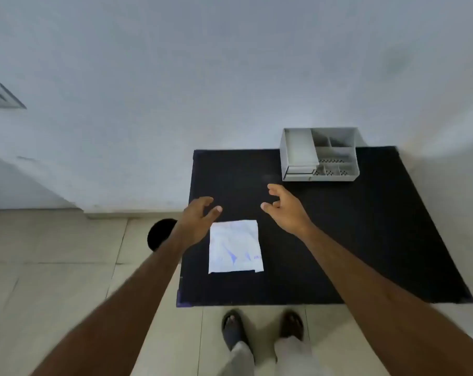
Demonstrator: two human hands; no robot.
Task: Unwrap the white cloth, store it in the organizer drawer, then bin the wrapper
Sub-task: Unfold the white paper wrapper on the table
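Observation:
A flat white packet with blue print [234,246] lies on the black table top [351,240], near its front left. The cloth itself is hidden inside the wrapper. My left hand [198,214] hovers just above the packet's upper left corner, fingers spread and holding nothing. My right hand [284,207] hangs over the table to the upper right of the packet, fingers loosely curled and apart, also holding nothing. A grey organizer [320,154] with several compartments and a shallow drawer front at its lower left stands at the back right of the table. A round black bin [159,236] sits on the floor left of the table, partly behind my left forearm.
The table stands against a white wall [229,77]. Beige floor tiles [53,267] lie to the left and in front. My two feet in dark sandals [262,329] stand just before the table's front edge. A vent grille [2,96] is at the far left.

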